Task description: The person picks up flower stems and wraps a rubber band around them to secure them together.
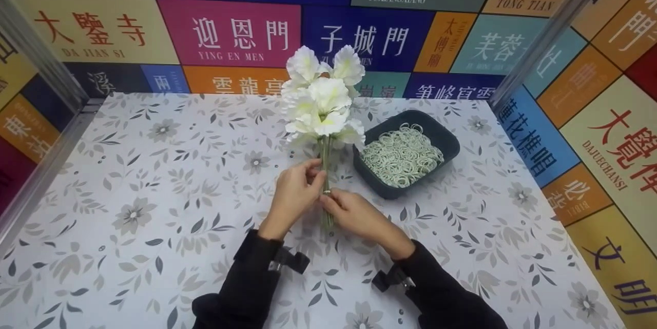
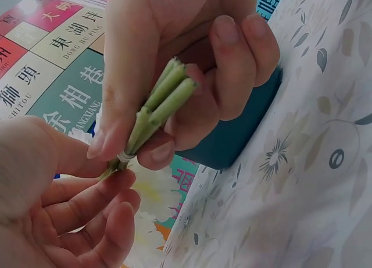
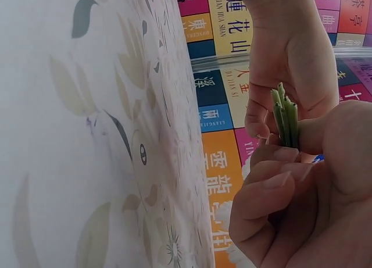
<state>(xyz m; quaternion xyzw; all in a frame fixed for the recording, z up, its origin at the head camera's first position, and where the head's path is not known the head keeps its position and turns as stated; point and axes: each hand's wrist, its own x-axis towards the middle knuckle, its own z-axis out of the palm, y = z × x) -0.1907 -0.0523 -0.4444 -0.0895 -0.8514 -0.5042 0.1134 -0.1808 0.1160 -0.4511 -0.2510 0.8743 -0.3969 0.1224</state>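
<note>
A bunch of white flowers point(image 1: 323, 103) with ruffled petals is held over the table, its blooms pointing away from me. My left hand point(image 1: 297, 190) pinches the green stems point(image 1: 325, 154) below the blooms between thumb and fingers. Lower down, my right hand point(image 1: 356, 213) grips the same stems with thumb and index finger. A pale rubber band point(image 2: 124, 157) circles the stems between the two hands, right at the fingertips. The cut stem ends point(image 3: 285, 114) stick out past the right hand's fingers in the right wrist view.
A dark rectangular tub point(image 1: 449, 139) stands right of the bunch, with many pale rubber bands point(image 1: 403, 157) heaped inside. The table point(image 1: 190, 206) has a floral cover. Panels with printed lettering point(image 1: 236, 31) rise behind and at the sides.
</note>
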